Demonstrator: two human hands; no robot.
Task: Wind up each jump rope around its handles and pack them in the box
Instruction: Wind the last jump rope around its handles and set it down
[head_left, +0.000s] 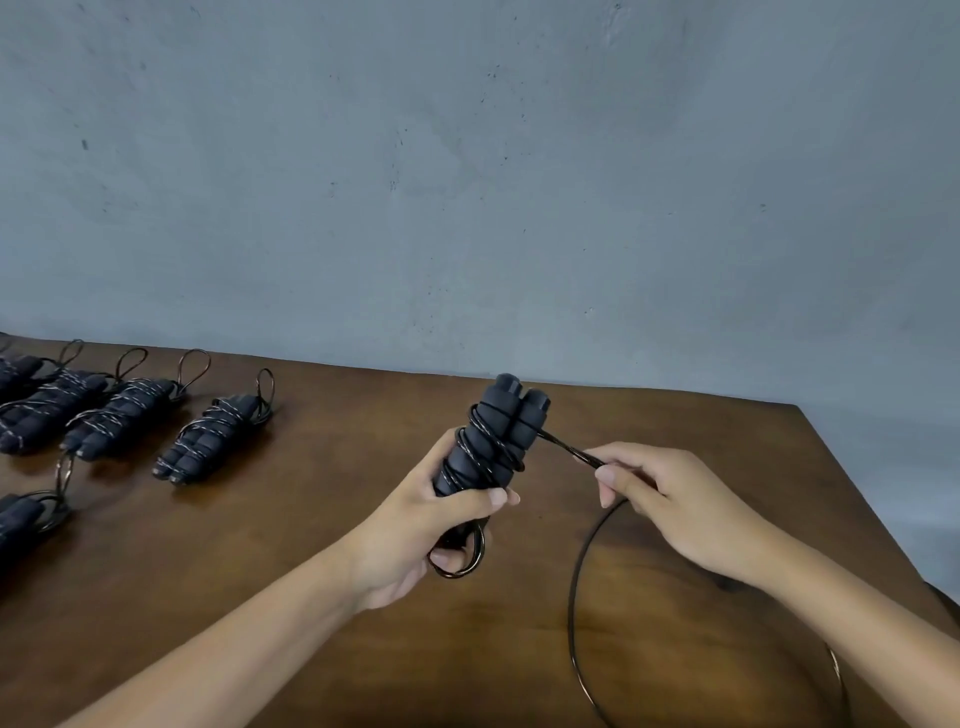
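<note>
So from my remote seat, biggest thing first: a dark wooden table (311, 597) against a bare grey wall (467, 156). Over on the left of it sits a row of finished bundles (208, 441), each rope already coiled round its handles with a little loop sticking out.

No box anywhere in view, so packing is a later problem.

Right now I'm mid-wind on another one. The left hand (421, 525) is clenched around the lower end of the paired foam handles (493, 436), holding them upright above the table, with a few turns of cord already on them and a small loop hanging under the fist. The right hand (670, 499) pinches the rope (571, 451) just beside the handles, pulled taut. The slack (574, 597) curves down over the table toward the near right edge, so I'd guess plenty of turns remain.

Next move, I reckon: carry that taut bit around the handles again, keeping tension so the wraps don't slip.

No brands or writing I can read.
</note>
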